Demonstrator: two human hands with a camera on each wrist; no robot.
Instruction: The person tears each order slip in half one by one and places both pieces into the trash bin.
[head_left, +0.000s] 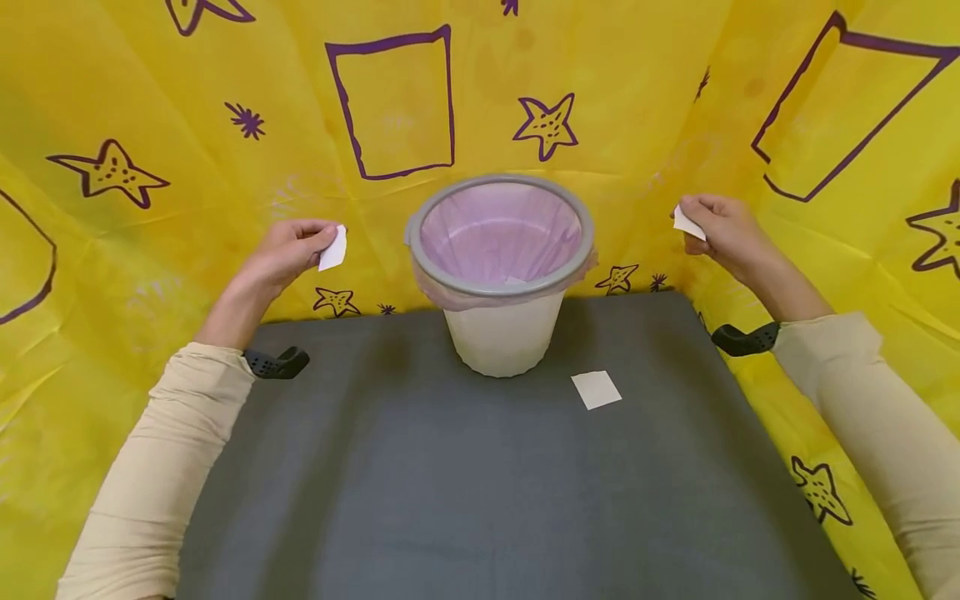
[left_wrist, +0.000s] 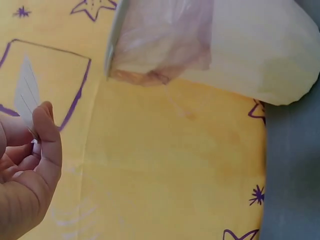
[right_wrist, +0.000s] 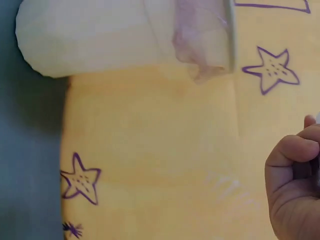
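My left hand [head_left: 288, 254] pinches a small piece of white paper [head_left: 333, 248] between thumb and fingers, raised left of the bin. In the left wrist view that paper [left_wrist: 27, 92] is seen nearly edge-on, with lines on it. On the other side, my right hand [head_left: 723, 233] pinches another white paper piece [head_left: 688, 223]. The right wrist view shows only part of this hand [right_wrist: 295, 185], its paper mostly out of frame. Between the hands stands a white trash bin [head_left: 504, 333] with a grey rim and a pinkish liner [head_left: 498, 225]. A scrap of paper [head_left: 515, 280] lies inside it.
A square of white paper [head_left: 596, 390] lies on the dark grey tabletop [head_left: 480, 483], right of the bin's base. Yellow cloth [head_left: 622, 50] with purple drawings hangs behind and at both sides. Dark wrist devices [head_left: 277, 363] sit at both sleeve cuffs.
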